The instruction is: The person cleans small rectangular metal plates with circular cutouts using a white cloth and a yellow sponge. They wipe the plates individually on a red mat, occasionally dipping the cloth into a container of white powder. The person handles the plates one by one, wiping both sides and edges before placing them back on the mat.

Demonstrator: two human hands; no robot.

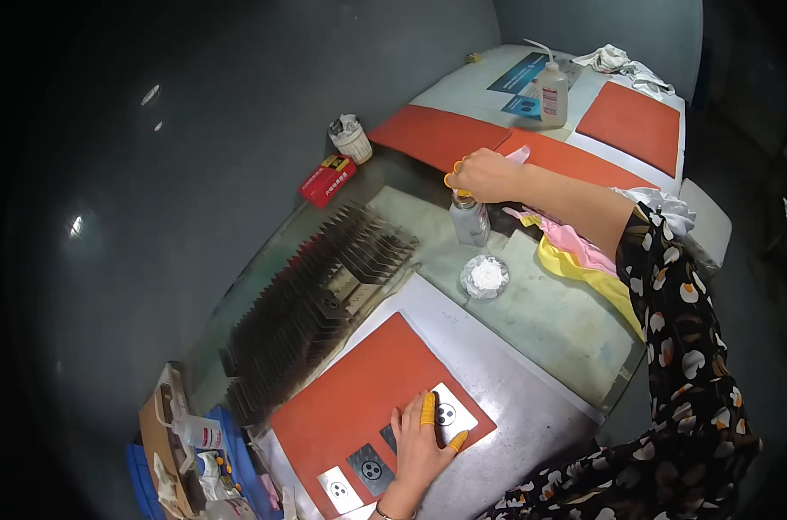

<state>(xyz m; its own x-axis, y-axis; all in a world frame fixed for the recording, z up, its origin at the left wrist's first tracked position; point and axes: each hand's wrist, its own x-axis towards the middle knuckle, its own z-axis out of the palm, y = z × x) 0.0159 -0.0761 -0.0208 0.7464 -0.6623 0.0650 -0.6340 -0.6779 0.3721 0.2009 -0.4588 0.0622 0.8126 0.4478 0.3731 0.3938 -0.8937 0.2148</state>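
My left hand [419, 451] lies with spread fingers on an orange mat [359, 381]. Yellow finger cots cover two of its digits, which press on a shiny metal plate [457, 419] with a round three-hole mark. Beside the wrist are a dark grey plate [371, 469] and a pale plate [340, 491]; another dark plate [388, 436] is partly under the fingers. My right hand [484, 176] is closed at the top of a clear bottle [471, 224], yellow cots on its fingertips. Whatever it pinches there is hidden.
A dish of white material [484, 276] sits near the bottle. Pink and yellow cloths [575, 251] lie under my right arm. At left stand rows of dark plates [315, 303], a red box [328, 180] and a cup [350, 139]. A squeeze bottle [552, 95] stands farther back.
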